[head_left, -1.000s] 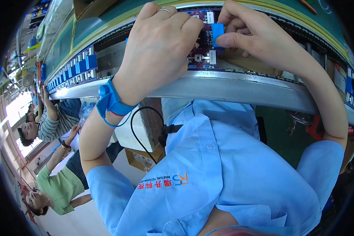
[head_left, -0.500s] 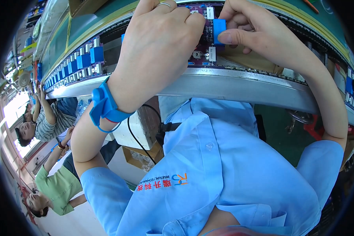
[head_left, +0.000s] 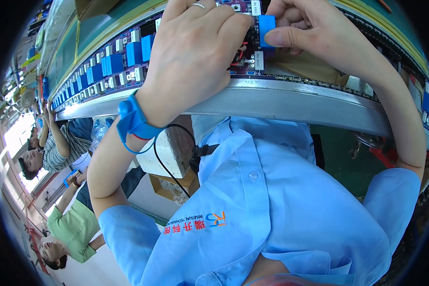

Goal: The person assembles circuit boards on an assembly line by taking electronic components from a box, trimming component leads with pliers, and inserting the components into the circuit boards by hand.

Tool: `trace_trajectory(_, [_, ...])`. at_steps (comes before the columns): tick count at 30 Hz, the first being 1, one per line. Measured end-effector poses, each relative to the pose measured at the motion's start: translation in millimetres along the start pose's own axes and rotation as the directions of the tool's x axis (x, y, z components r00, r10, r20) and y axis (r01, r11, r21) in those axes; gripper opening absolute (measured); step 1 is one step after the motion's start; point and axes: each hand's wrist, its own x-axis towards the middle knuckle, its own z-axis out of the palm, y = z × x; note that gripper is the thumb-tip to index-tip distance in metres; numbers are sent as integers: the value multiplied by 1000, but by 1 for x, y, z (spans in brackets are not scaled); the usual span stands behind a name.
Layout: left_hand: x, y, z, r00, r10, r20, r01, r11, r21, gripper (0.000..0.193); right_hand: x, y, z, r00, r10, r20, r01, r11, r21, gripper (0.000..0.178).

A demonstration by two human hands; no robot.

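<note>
A purple circuit board (head_left: 245, 69) with white and blue components lies on the rail line under my hands. My right hand (head_left: 314, 35) pinches a blue box-shaped component (head_left: 267, 31) at the board's right edge; its thumb presses the near face, its other fingers curl behind. My left hand (head_left: 193, 55) rests over the board's left part with curled fingers. Their tips are mostly hidden, so what they grip does not show. Short red wires (head_left: 242, 53) show beside that hand. A blue wrist strap (head_left: 138, 117) with a cord circles my left wrist.
A row of similar boards (head_left: 105, 69) runs along the line to the left, up to my left hand. The metal rail (head_left: 291, 101) borders the near side. More board parts (head_left: 427, 102) are at the far right. Two people (head_left: 76, 229) work further left. A cardboard box (head_left: 93, 7) stands beyond.
The row of boards on the left has slid right, closing the gap beside my left hand. My left hand has shifted slightly right. The right hand stays on the blue component.
</note>
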Motion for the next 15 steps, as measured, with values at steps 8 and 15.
trace_trajectory(8, [15,-1,-15,987,-67,143,69,998,-10,28,1,35,2,928,-332,-167,337,942,-5,25])
trace_trajectory(15, [23,10,6,998,-37,-53,36,999,-9,17,-17,-7,-47,917,-205,-343,217,976,-5,18])
